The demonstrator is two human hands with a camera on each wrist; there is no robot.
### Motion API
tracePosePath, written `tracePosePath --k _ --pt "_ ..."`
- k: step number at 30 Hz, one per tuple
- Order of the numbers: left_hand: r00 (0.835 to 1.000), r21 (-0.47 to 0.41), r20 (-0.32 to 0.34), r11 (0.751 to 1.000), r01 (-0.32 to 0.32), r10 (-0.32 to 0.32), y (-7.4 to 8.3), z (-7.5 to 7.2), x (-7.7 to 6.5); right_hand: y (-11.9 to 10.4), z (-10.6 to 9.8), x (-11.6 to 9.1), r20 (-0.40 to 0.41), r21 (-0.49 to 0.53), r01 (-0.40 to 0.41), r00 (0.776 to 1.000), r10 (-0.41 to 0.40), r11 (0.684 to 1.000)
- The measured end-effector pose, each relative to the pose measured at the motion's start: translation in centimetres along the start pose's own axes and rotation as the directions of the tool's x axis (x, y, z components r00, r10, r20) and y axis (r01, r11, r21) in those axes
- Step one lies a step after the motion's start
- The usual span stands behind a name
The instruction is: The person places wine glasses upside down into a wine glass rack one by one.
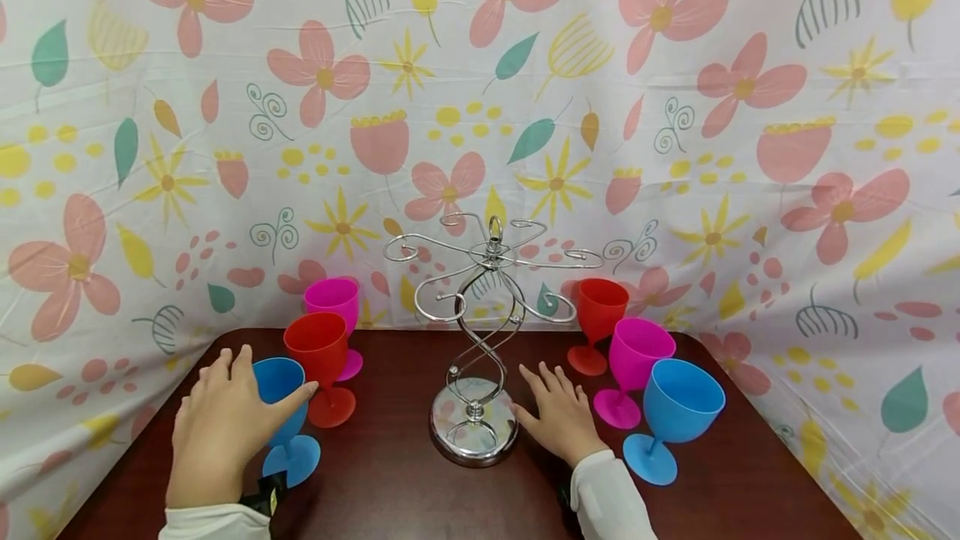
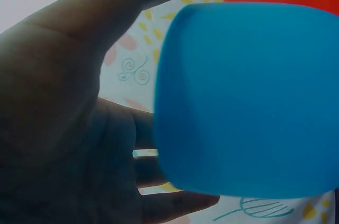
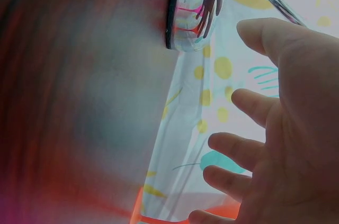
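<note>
My left hand (image 1: 225, 419) is at the left blue goblet (image 1: 292, 457), thumb and fingers spread to either side of the cup. In the left wrist view the blue cup (image 2: 249, 102) fills the right half; the thumb stands clear of it and some fingers pass behind it, so contact cannot be told. My right hand (image 1: 558, 415) is held low over the table, fingers spread, holding nothing. Its thumb is close to the round mirrored base (image 1: 472, 444) of a chrome goblet rack (image 1: 491, 282) with curled arms. No goblet hangs on the rack.
Behind the left blue goblet stand a red goblet (image 1: 318, 348) and a magenta one (image 1: 333, 302). Along the right side are a red goblet (image 1: 602, 307), a magenta one (image 1: 637, 352) and a blue one (image 1: 682, 402). A flowered cloth (image 1: 480, 107) hangs behind the dark wooden table (image 1: 390, 482).
</note>
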State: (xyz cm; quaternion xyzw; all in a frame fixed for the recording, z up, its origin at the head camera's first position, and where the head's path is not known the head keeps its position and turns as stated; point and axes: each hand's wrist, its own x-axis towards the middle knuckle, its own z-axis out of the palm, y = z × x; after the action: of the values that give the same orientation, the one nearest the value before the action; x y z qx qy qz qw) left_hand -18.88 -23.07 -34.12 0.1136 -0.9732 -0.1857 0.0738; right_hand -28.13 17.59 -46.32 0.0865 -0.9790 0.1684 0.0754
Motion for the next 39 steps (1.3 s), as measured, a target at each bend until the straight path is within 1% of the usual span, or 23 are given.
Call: tracePosePath --k 4,11,18,24,28,33,36,39 --pt "1.000 0.007 0.014 1.000 -0.019 0.019 0.2 0.3 0.2 0.1 0.1 0.0 -0.001 0.003 0.002 1.000 -0.002 1.000" --pt "1.000 -0.016 0.027 1.000 0.011 -0.010 0.4 0.3 0.2 0.2 0.3 0.2 -0.004 0.002 0.001 1.000 -0.001 1.000" --pt "0.999 -0.020 -0.007 0.999 -0.034 0.034 0.4 0.0 0.0 0.3 0.3 0.3 -0.005 0.005 0.003 1.000 -0.003 1.000" --pt "1.000 -0.041 0.000 0.999 -0.029 0.029 0.5 -0.4 -0.5 0.2 0.2 0.1 -0.002 0.009 0.003 1.000 -0.003 1.000" --pt "0.999 -0.046 0.023 0.999 -0.021 0.022 0.7 -1.0 -1.0 0.0 0.0 0.0 -0.001 0.018 0.007 1.000 -0.007 1.000" --pt "0.997 -0.064 0.081 0.998 -0.010 0.015 0.5 -2.0 -1.6 -0.1 -0.5 0.0 -0.002 0.040 0.016 1.000 -0.016 0.999" --pt "0.994 -0.077 0.106 0.997 -0.021 0.029 0.1 -2.4 -2.0 0.0 -0.8 0.1 -0.010 0.050 0.010 1.000 -0.010 0.999" --pt "0.993 -0.094 0.105 0.995 -0.045 0.055 -0.3 -2.6 -2.3 0.2 -1.0 0.1 -0.012 0.050 -0.002 1.000 0.003 0.999"
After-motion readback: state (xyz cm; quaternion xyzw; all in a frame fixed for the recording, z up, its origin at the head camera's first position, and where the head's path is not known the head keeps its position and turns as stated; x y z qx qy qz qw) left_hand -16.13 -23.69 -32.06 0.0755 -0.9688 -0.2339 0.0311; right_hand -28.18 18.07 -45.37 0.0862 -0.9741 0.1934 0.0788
